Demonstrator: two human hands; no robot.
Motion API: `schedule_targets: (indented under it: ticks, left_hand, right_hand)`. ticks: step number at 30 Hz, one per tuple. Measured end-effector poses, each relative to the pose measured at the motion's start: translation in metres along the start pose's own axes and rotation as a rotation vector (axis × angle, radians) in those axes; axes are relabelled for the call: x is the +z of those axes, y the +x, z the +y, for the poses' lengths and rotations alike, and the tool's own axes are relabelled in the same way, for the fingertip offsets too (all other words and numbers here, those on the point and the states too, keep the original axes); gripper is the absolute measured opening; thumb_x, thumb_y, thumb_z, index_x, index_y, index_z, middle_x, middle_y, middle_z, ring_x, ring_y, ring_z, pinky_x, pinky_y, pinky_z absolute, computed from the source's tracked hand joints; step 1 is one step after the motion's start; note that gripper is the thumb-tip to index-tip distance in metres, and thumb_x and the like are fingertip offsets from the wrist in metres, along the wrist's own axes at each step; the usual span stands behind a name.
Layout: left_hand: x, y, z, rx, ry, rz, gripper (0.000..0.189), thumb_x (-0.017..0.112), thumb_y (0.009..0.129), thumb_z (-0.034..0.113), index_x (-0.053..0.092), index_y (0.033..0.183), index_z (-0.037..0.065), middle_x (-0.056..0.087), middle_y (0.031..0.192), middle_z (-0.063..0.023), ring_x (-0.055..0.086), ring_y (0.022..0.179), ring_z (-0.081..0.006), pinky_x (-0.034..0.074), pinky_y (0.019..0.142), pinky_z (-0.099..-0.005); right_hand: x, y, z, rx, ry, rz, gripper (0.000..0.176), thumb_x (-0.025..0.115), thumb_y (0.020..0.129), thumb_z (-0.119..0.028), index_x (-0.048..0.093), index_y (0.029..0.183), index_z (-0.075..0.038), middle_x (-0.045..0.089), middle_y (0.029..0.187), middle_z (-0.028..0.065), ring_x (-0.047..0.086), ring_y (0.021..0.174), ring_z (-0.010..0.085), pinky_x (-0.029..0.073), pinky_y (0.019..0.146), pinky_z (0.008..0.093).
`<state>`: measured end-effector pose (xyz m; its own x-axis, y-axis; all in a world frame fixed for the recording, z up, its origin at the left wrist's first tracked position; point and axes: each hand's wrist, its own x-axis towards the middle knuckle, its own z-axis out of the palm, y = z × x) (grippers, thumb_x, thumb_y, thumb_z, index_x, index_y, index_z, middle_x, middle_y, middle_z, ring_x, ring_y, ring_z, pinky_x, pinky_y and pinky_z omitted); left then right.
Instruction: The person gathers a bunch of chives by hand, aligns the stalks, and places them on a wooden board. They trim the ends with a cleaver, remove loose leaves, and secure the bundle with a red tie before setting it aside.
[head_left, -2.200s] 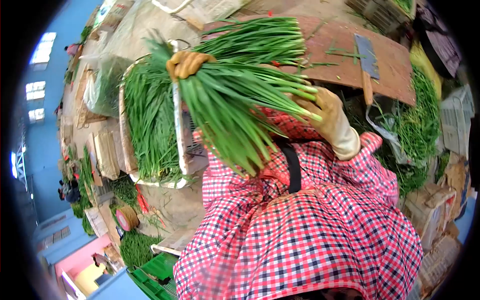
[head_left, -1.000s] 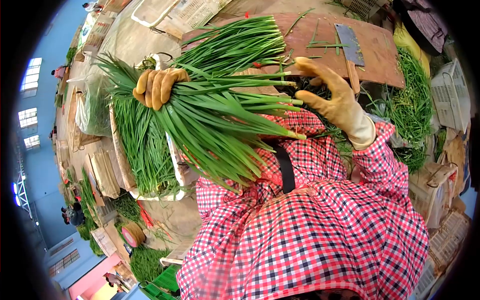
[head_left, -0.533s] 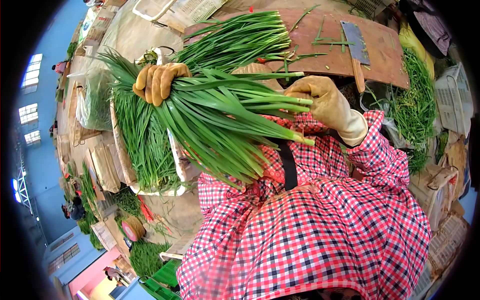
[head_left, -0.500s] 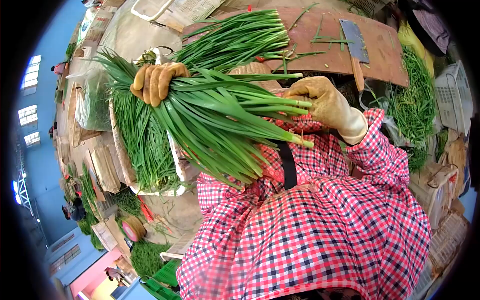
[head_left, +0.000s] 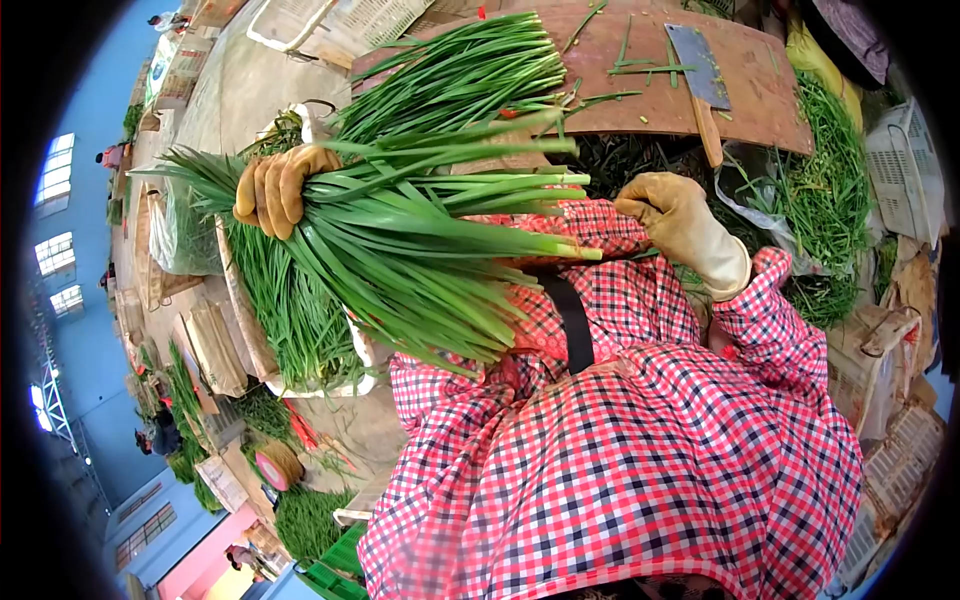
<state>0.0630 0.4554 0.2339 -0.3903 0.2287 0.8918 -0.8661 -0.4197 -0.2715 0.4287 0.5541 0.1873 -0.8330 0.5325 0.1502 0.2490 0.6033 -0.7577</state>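
Note:
My left hand (head_left: 285, 190), in a tan, soiled glove, is closed around the leafy part of a big bunch of garlic chives (head_left: 430, 235). The pale cut ends of the bunch fan out to the right. My right hand (head_left: 675, 225), gloved the same way, is apart from the bunch, just right of its stem ends. Its fingers are curled in and pressed together; whatever they may hold is hidden. Behind the bunch, another pile of garlic chives (head_left: 460, 85) lies on a brown board (head_left: 640, 110). A cleaver (head_left: 704, 85) rests there too, among loose leaves.
Below my left hand stands a white-rimmed crate (head_left: 330, 388) full of garlic chives. Heaped cut greens (head_left: 825, 190) lie at the right, beside a pale plastic crate (head_left: 905, 170). A roll of twine (head_left: 278, 466) sits on the floor at lower left. People are far off at the left.
My right hand has drawn away from the stem ends, to the right and down in view. My left hand keeps its hold, and the bunch has shifted slightly left.

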Motion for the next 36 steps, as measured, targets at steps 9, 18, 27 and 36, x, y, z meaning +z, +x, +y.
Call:
schedule_targets:
  ticks: [9, 18, 27, 36]
  left_hand:
    - [0.007, 0.006, -0.007, -0.06, 0.109, 0.008, 0.022, 0.055, 0.098, 0.027, 0.059, 0.088, 0.007, 0.066, 0.069, -0.0028, 0.066, 0.063, -0.0133, 0.055, 0.064, -0.0257]
    - [0.016, 0.006, 0.002, -0.098, 0.167, -0.003, 0.021, 0.056, 0.098, 0.026, 0.058, 0.084, 0.01, 0.066, 0.069, 0.0001, 0.066, 0.067, -0.0112, 0.054, 0.067, -0.0256]
    - [0.008, -0.001, 0.03, -0.254, 0.383, 0.348, 0.023, 0.047, 0.1, 0.022, 0.06, 0.092, 0.004, 0.048, 0.063, 0.0056, 0.045, 0.061, -0.0091, 0.041, 0.069, -0.0276]
    - [0.035, 0.019, -0.042, 0.011, 1.161, 1.082, 0.02, 0.058, 0.095, 0.024, 0.06, 0.093, 0.004, 0.065, 0.08, -0.0077, 0.063, 0.08, -0.0225, 0.052, 0.081, -0.0363]
  right_hand:
    - [-0.01, 0.057, -0.026, 0.075, 0.909, -0.225, 0.076, 0.077, 0.084, -0.031, 0.039, 0.146, -0.009, 0.053, 0.135, 0.0147, 0.054, 0.121, 0.0235, 0.043, 0.103, 0.0361]
    - [-0.019, 0.039, -0.009, 0.359, 0.921, -0.11, 0.024, 0.065, 0.094, -0.023, 0.069, 0.096, 0.0, 0.065, 0.075, 0.0019, 0.05, 0.055, 0.0071, 0.04, 0.052, 0.0226]
    - [-0.035, 0.049, -0.091, -0.368, -0.071, 0.335, 0.049, 0.073, 0.085, -0.022, 0.057, 0.127, -0.002, 0.063, 0.121, 0.0107, 0.059, 0.114, 0.025, 0.047, 0.095, 0.0342]
    - [0.052, 0.059, -0.133, -0.284, -0.374, 0.277, 0.119, 0.082, 0.061, -0.051, 0.022, 0.151, -0.003, 0.028, 0.154, 0.0182, 0.027, 0.141, 0.0396, 0.026, 0.115, 0.0469]
